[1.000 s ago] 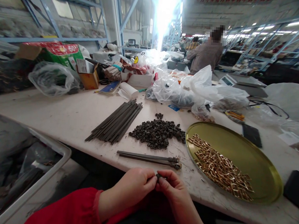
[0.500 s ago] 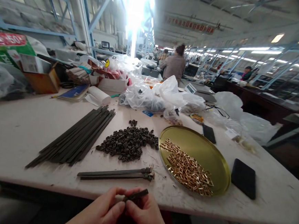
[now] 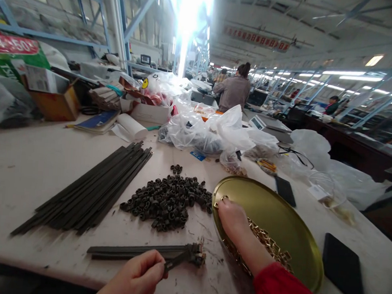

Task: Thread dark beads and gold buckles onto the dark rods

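Note:
My left hand (image 3: 143, 272) pinches a short dark strap (image 3: 178, 260) between thumb and fingers, low over the table's front edge. Just behind it lie several finished-looking dark straps (image 3: 133, 250) with gold metal at their right ends. My right hand (image 3: 233, 220), in a red sleeve, reaches into the round gold tray (image 3: 292, 222). Its fingers are closed at the tray's left side, with gold square buckles (image 3: 216, 205) at the tips. More gold buckles (image 3: 273, 244) lie under and beside the wrist, partly hidden by the forearm.
A heap of small dark loops (image 3: 167, 203) lies mid-table, left of the tray. Long dark strips (image 3: 91, 188) are stacked farther left. A black phone (image 3: 344, 269) lies right of the tray. Clear plastic bags (image 3: 211, 130) fill the back. A person (image 3: 236, 91) stands beyond.
My right hand has left the strap and moved right and forward into the gold tray. The left hand keeps the strap and has shifted slightly left. The view has tilted a little.

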{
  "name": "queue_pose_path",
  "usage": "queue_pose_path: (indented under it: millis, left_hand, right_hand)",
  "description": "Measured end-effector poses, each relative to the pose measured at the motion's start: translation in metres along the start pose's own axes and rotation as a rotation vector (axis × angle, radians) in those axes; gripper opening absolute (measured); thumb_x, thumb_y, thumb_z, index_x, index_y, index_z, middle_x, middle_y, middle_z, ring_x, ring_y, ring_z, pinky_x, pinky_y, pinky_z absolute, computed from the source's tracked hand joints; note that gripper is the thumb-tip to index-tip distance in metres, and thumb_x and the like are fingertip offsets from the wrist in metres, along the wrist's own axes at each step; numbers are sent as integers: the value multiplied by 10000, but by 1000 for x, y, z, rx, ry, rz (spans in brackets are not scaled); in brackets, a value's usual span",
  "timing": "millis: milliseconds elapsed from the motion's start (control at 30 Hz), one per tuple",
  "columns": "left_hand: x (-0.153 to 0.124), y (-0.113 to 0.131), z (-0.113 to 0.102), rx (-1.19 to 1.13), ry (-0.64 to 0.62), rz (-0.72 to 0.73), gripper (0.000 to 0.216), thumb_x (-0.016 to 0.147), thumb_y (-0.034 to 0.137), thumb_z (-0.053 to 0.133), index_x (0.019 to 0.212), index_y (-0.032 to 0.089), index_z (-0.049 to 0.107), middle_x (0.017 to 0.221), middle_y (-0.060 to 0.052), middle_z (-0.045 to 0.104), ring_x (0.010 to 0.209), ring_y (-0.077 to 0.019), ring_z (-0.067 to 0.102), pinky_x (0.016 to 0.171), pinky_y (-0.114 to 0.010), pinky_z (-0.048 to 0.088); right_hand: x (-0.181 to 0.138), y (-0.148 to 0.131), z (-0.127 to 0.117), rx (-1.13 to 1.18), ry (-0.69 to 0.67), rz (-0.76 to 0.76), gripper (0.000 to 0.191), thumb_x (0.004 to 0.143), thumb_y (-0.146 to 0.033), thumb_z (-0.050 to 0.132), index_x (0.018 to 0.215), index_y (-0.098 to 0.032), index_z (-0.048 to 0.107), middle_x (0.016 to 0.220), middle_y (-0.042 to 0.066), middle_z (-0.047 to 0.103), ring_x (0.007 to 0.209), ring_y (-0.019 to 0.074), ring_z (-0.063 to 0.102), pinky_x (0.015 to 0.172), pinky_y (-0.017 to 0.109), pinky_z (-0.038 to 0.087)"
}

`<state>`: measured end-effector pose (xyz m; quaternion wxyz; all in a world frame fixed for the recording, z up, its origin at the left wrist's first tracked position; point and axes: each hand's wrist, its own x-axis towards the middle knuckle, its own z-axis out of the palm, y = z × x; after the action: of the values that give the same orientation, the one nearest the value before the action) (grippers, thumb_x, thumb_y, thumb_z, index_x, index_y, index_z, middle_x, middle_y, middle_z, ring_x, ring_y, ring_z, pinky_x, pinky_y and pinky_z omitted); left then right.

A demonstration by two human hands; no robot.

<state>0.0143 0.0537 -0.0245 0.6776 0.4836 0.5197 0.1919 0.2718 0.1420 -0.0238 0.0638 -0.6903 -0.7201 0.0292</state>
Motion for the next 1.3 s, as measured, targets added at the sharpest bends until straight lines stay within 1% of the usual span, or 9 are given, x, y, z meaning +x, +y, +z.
queue_pose_path:
  millis: [133,267,367,467,567,833,1100,1200,1300]
  left_hand:
    - [-5,0,4,43,-6,24,296,713,493,431,643,205,427,398,92,348,386,-81,274,402,-199,211]
    - [-21,16,1,165,46,152,267,758,430,416,680,182,476,528,57,444,495,-96,375,490,-203,299]
    - [-36,32,-1,244,66,255,266,769,417,442,725,163,511,590,45,471,575,-110,419,565,-212,340]
    - [-48,43,2,292,61,318,258,766,400,488,772,150,550,642,35,514,618,-115,452,585,-209,355]
    - [-60,44,5,329,78,320,244,758,384,529,770,143,571,654,26,561,625,-118,482,571,-203,360]
    - [-77,28,3,280,94,309,207,749,327,532,788,130,583,702,2,615,660,-138,531,613,-225,399]
    - [-76,23,6,141,126,285,152,728,288,527,714,139,550,640,20,578,616,-124,516,584,-220,395]
    - [-77,23,6,65,141,278,168,719,304,549,721,136,550,655,14,586,623,-126,521,592,-226,404]
    - [-77,21,8,41,166,282,143,716,278,548,730,137,552,661,9,598,639,-132,536,615,-234,421]
  right_hand:
    - [-2,-4,-6,-21,-14,-35,235,757,25,419,733,-105,614,836,182,638,793,254,601,710,342,388]
    - [-32,-20,-28,77,-20,-91,152,784,-76,462,768,-129,602,822,126,648,760,218,598,670,300,411]
    - [-68,-48,-43,319,-120,-228,143,793,-134,475,768,-197,601,694,-1,655,615,137,588,569,216,420]
    - [-101,-78,-55,673,-186,-381,194,748,-94,494,763,-218,642,682,-7,664,623,146,590,576,226,421]
    - [-121,-99,-61,766,-188,-438,255,716,-54,479,768,-226,660,749,13,676,698,170,596,624,250,419]
    - [-136,-116,-56,814,-190,-290,178,706,-97,506,799,-205,613,747,18,659,666,170,571,605,265,404]
    - [-142,-127,-41,1573,-348,50,171,720,-291,636,853,-197,586,701,-29,621,618,117,559,613,246,456]
    - [-147,-131,-36,1680,-362,180,285,656,-359,715,839,-187,581,699,-21,634,624,116,567,609,237,448]
    - [-151,-136,-27,1724,-349,216,306,618,-394,749,765,-177,591,664,-15,633,594,117,558,568,231,428]
